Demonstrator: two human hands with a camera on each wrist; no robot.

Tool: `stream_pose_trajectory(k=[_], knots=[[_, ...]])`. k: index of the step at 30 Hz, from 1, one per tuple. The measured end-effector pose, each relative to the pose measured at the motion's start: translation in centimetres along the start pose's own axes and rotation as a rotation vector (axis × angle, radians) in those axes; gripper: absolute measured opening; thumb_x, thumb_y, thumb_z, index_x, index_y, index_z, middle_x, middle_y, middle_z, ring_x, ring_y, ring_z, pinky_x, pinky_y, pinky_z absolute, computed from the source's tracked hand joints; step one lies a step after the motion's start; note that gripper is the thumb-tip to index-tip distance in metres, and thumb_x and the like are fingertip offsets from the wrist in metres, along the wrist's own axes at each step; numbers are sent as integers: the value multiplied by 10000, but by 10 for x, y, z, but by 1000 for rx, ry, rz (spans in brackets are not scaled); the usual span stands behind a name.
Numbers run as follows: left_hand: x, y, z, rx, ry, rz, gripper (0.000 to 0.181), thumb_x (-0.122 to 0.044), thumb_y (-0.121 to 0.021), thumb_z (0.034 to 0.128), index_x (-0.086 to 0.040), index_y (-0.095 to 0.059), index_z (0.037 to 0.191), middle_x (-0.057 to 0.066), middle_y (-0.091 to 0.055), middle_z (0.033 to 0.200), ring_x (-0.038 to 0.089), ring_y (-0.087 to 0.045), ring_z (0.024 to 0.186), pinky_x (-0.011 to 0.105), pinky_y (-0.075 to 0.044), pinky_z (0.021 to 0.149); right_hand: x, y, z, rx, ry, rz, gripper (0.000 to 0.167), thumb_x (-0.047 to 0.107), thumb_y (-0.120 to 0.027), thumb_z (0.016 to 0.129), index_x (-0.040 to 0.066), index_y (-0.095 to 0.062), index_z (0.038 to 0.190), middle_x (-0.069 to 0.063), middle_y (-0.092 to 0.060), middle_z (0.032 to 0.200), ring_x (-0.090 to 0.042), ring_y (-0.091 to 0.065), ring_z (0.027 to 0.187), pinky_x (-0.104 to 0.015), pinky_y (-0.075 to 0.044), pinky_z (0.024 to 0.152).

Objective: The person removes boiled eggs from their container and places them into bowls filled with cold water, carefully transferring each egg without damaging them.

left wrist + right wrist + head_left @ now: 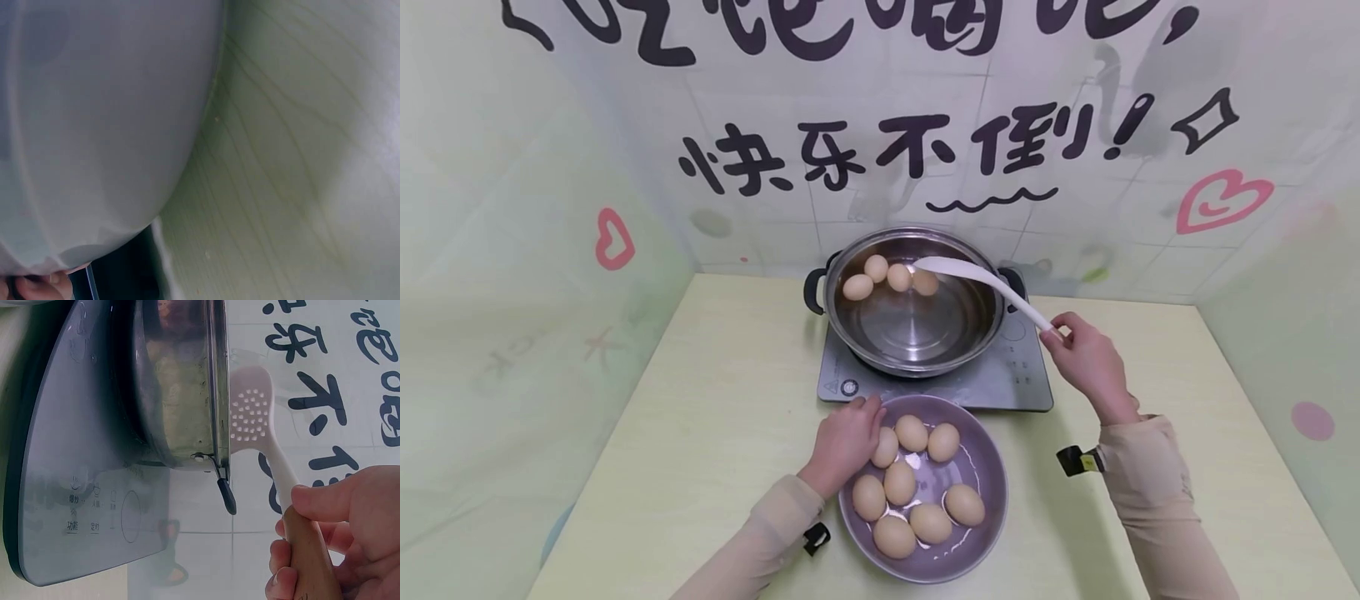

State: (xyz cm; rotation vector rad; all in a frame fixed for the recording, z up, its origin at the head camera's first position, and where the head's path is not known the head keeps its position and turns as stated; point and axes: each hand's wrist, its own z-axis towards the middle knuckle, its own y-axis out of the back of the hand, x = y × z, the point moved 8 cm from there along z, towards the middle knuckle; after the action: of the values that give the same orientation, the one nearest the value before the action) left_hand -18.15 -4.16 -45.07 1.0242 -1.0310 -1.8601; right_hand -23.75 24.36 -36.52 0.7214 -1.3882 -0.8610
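My right hand (1090, 362) grips the handle of a white slotted spoon (973, 271); in the right wrist view the fingers of the same hand (340, 534) curl round its wooden grip. The perforated head (251, 406) hangs over the steel pot (917, 362), beside several eggs (858, 287) lying toward the pot's back left. Over the upper left rim of a purple bowl (992, 467), my left hand (847, 437) holds on with bent fingers, close against an egg (886, 450). Several more eggs (930, 523) lie in that bowl. The left wrist view mostly shows the bowl's outer side (112, 125).
Under the pot is a grey induction cooker (1015, 379), directly behind the bowl. Black side handles (813, 291) stick out from the pot. A light wooden table (700, 400) carries everything, with printed sheets (760, 233) standing behind and on both sides.
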Motion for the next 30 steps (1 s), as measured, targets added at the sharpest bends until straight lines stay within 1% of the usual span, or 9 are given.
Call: stream_pose_trajectory(k=[7,10,14,19,30], knots=[[0,-2,-1,14,5,-4,129,-198,-562,879,-85,-572,817,73,-544,649,277,-574,520,369,-425,418,-3,-5,-1,38,-4,-7,224,240,-502,908,52,-537,1025,-24,-453,580,-175,-400,482,-290,-286,424],[0,-1,-1,11,1,-3,127,-198,-565,877,-84,-574,821,73,-545,649,273,-573,514,363,-423,414,-3,-6,-2,57,-6,-11,221,244,-501,905,57,-541,1017,-16,-438,573,-179,-390,486,-291,-283,426],[0,0,0,8,-2,0,126,-197,-568,875,-81,-579,828,75,-547,650,271,-573,512,362,-426,416,-2,-7,-5,84,1,-20,224,257,-500,905,65,-547,1011,-9,-427,573,-179,-377,488,-293,-281,430],[1,-1,0,23,4,0,127,-202,-560,881,-82,-584,847,77,-556,663,270,-577,520,361,-430,420,0,-8,-10,121,9,-38,237,280,-505,909,77,-554,1021,-3,-430,583,-175,-380,490,-294,-283,433],[0,-1,-1,5,-9,8,117,-197,-568,872,-86,-577,835,72,-547,650,269,-573,515,363,-422,414,5,-11,-19,169,29,-65,245,277,-496,905,79,-577,1024,-9,-434,593,-166,-389,495,-288,-285,437]])
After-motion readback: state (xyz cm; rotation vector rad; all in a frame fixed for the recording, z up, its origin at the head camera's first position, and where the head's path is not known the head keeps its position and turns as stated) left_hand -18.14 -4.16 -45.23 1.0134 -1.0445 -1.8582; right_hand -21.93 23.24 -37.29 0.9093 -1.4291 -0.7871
